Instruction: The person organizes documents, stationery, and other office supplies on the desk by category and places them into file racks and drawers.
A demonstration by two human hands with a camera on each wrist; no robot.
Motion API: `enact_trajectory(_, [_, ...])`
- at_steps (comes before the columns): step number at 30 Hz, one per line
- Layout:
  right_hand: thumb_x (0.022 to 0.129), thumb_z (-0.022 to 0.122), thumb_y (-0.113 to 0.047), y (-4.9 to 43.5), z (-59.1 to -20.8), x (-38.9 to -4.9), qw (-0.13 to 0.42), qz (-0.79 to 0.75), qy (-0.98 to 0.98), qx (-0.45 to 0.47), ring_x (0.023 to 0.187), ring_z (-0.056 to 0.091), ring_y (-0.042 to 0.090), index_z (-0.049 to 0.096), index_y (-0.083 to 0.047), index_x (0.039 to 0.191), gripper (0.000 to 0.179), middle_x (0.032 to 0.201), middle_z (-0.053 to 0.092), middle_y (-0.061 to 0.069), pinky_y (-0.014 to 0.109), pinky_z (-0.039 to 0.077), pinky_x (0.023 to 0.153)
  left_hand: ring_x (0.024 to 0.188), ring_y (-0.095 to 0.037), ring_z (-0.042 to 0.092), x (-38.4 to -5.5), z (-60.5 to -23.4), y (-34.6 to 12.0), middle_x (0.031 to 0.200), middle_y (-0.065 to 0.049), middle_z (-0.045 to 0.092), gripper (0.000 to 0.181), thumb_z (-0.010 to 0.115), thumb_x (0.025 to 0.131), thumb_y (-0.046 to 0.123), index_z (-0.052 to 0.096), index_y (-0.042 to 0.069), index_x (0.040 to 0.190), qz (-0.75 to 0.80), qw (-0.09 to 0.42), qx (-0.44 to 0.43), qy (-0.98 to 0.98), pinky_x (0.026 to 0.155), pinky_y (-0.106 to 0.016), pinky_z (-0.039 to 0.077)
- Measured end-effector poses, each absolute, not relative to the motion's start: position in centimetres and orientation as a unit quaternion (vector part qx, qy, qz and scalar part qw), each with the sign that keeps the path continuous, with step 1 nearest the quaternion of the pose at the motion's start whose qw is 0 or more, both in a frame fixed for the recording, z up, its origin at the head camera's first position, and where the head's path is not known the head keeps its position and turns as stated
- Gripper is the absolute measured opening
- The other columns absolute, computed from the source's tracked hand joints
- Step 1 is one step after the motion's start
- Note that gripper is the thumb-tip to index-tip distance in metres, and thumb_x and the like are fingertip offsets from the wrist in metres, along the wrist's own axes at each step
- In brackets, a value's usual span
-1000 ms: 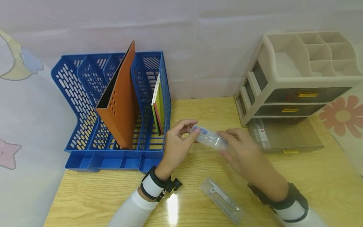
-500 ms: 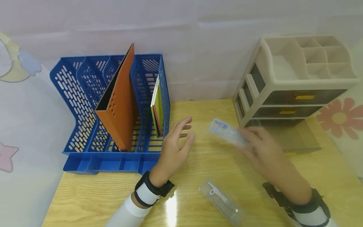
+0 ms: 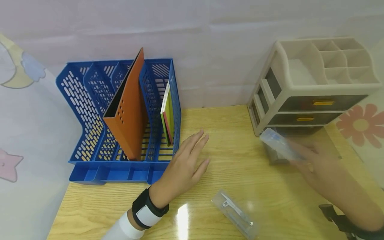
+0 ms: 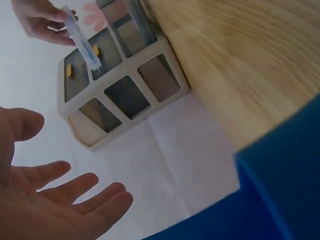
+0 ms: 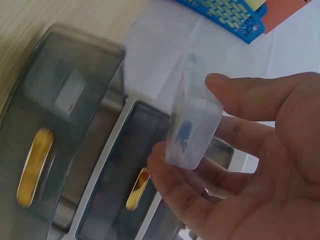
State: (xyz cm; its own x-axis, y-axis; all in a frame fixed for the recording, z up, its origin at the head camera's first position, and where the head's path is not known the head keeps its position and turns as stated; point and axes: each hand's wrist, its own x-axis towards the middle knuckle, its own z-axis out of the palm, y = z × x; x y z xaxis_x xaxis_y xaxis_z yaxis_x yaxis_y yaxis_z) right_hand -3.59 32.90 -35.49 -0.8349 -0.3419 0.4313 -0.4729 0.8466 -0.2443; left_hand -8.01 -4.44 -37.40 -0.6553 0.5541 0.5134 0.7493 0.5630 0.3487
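Note:
My right hand (image 3: 319, 166) pinches a slim translucent plastic case (image 3: 277, 141) with something blue inside. Thumb and fingers (image 5: 175, 185) grip the case in the right wrist view. The case hovers over the pulled-out bottom drawer (image 5: 75, 55) of a beige drawer cabinet (image 3: 288, 73); motion blurs that hand in the head view. My left hand (image 3: 186, 163) holds nothing, its fingers extended above the table beside the blue rack. Another clear case (image 3: 235, 213), with a pale slender tool in it, lies on the table near the front.
A blue file rack (image 3: 109, 170) stands at the left with an orange folder (image 3: 129, 113) and several thin booklets (image 3: 168, 116) upright in it. Two upper cabinet drawers with yellow handles (image 3: 324, 103) are closed. Behind the wooden table (image 3: 222, 133) hangs a pale cloth.
The left hand has let go of the case and drawn back slightly, fingers straightening. Holding the case, the right hand has moved right to above the open drawer.

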Motion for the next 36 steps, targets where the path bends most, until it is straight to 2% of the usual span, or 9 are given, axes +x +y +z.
enact_trajectory(4, [0.064, 0.079, 0.002, 34.1, -35.6, -3.4, 0.195, 0.161, -0.945, 0.208, 0.078, 0.054, 0.032, 0.063, 0.004, 0.123, 0.061, 0.095, 0.059, 0.024, 0.051, 0.048, 0.052, 0.142, -0.034, 0.027, -7.3, -37.8, -4.7, 0.154, -0.021, 0.034, 0.066, 0.059, 0.094, 0.027, 0.033, 0.003, 0.15, -0.209, 0.152, -0.391, -0.884, 0.116, -0.048, 0.03])
enact_trajectory(9, [0.067, 0.079, -0.001, 35.7, -35.9, -3.7, 0.186, 0.141, -0.949, 0.211, 0.066, 0.059, 0.039, 0.065, 0.005, 0.115, 0.05, 0.084, 0.062, 0.029, 0.048, 0.049, 0.042, 0.141, -0.041, 0.027, -6.4, -38.5, -4.8, 0.155, -0.021, 0.032, 0.073, 0.063, 0.092, 0.034, 0.032, 0.006, 0.151, -0.138, 0.126, -0.42, -0.888, 0.115, -0.052, 0.031])
enact_trajectory(17, [0.082, 0.072, -0.011, 38.2, -35.9, -5.3, 0.074, 0.1, -0.981, 0.147, 0.081, 0.06, 0.048, 0.062, 0.006, 0.119, 0.042, 0.082, 0.067, 0.028, 0.063, 0.048, 0.06, 0.139, -0.043, 0.03, -5.5, -39.8, -5.2, 0.157, -0.018, 0.03, 0.073, 0.061, 0.093, 0.041, 0.031, 0.01, 0.152, -0.096, 0.092, -0.436, -0.89, 0.109, -0.055, 0.038])
enact_trajectory(22, [0.089, 0.066, -0.014, 38.7, -35.9, -6.4, 0.051, 0.088, -0.984, 0.149, 0.062, 0.052, 0.024, 0.063, -0.002, 0.117, 0.031, 0.061, 0.052, -0.001, 0.042, 0.043, 0.049, 0.14, -0.042, 0.028, -4.9, -40.2, -5.6, 0.157, -0.018, 0.029, 0.071, 0.059, 0.094, 0.042, 0.03, 0.011, 0.152, -0.09, 0.08, -0.435, -0.892, 0.11, -0.055, 0.036])
enact_trajectory(24, [0.09, 0.064, -0.015, 38.6, -36.0, -6.8, 0.046, 0.079, -0.984, 0.151, 0.062, 0.05, 0.023, 0.063, -0.005, 0.112, 0.024, 0.056, 0.045, -0.007, 0.039, 0.04, 0.048, 0.14, -0.042, 0.027, -4.6, -40.3, -5.7, 0.157, -0.018, 0.029, 0.071, 0.058, 0.094, 0.042, 0.031, 0.012, 0.152, -0.089, 0.072, -0.434, -0.894, 0.11, -0.055, 0.036])
enact_trajectory(26, [0.09, 0.064, -0.014, 38.5, -36.2, -7.2, 0.04, 0.07, -0.986, 0.149, 0.067, 0.055, 0.029, 0.062, -0.005, 0.108, 0.02, 0.055, 0.046, -0.008, 0.044, 0.042, 0.051, 0.14, -0.042, 0.029, -4.4, -40.4, -5.7, 0.157, -0.018, 0.03, 0.07, 0.058, 0.095, 0.042, 0.032, 0.011, 0.152, -0.087, 0.066, -0.436, -0.894, 0.11, -0.055, 0.036])
enact_trajectory(29, [0.091, 0.063, -0.015, 38.4, -36.8, -7.8, 0.02, 0.079, -0.988, 0.132, 0.081, 0.057, 0.042, 0.06, 0.0, 0.111, 0.025, 0.052, 0.05, -0.007, 0.054, 0.045, 0.058, 0.139, -0.043, 0.03, -4.1, -40.7, -5.7, 0.156, -0.019, 0.032, 0.069, 0.058, 0.094, 0.042, 0.033, 0.011, 0.151, -0.081, 0.06, -0.439, -0.893, 0.109, -0.055, 0.037])
enact_trajectory(32, [0.094, 0.061, -0.02, 38.6, -37.4, -8.4, -0.011, 0.107, -0.989, 0.105, 0.088, 0.054, 0.047, 0.057, 0.006, 0.12, 0.037, 0.056, 0.058, -0.002, 0.06, 0.045, 0.065, 0.139, -0.043, 0.031, -4.0, -40.9, -5.8, 0.155, -0.019, 0.033, 0.068, 0.058, 0.094, 0.042, 0.035, 0.011, 0.15, -0.077, 0.055, -0.441, -0.892, 0.108, -0.056, 0.039])
enact_trajectory(36, [0.092, 0.063, -0.022, 39.0, -38.6, -9.4, -0.024, 0.129, -0.987, 0.097, 0.074, 0.056, 0.036, 0.055, 0.011, 0.117, 0.043, 0.061, 0.061, 0.002, 0.055, 0.048, 0.062, 0.138, -0.043, 0.032, -3.8, -41.2, -6.0, 0.155, -0.02, 0.034, 0.067, 0.057, 0.095, 0.042, 0.036, 0.01, 0.149, -0.08, 0.045, -0.442, -0.892, 0.108, -0.056, 0.039])
